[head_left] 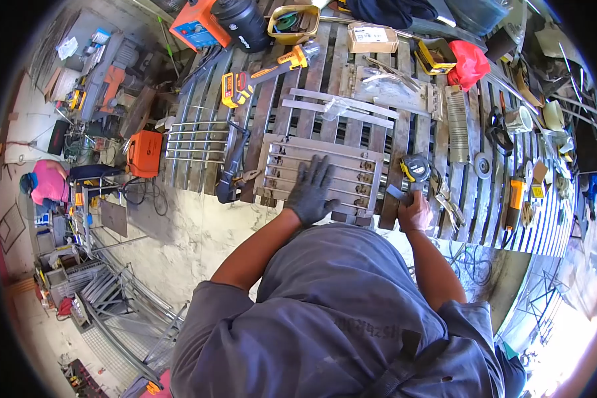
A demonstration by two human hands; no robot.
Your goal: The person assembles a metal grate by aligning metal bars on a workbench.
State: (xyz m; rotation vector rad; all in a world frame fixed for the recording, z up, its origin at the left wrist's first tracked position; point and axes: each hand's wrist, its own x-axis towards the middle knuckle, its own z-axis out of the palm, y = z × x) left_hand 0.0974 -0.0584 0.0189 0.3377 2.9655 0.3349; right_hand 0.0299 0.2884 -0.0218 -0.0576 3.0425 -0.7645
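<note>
My left hand (314, 191), in a dark grey glove, lies flat with fingers spread on a wooden board (325, 147). Several thin metal rods (312, 176) run across this board in parallel, with dark scorch-like marks near both ends. Bare and closed, my right hand (414, 213) grips a small flat metal piece (397, 193) just right of the board. A yellow and black tape measure (416, 168) sits beyond that hand, and metal locking pliers (448, 202) lie to its right. Left of the board rests a black-handled tool (229, 169) with a cable.
The slatted bench (351, 63) carries a yellow cordless grinder (288, 61), flat metal bars (338, 106), a welded rod grid (198, 141) and a cardboard box (373, 38). An orange tool (516, 199) lies at right. Another person (48, 181) is at far left, near an orange case (144, 154).
</note>
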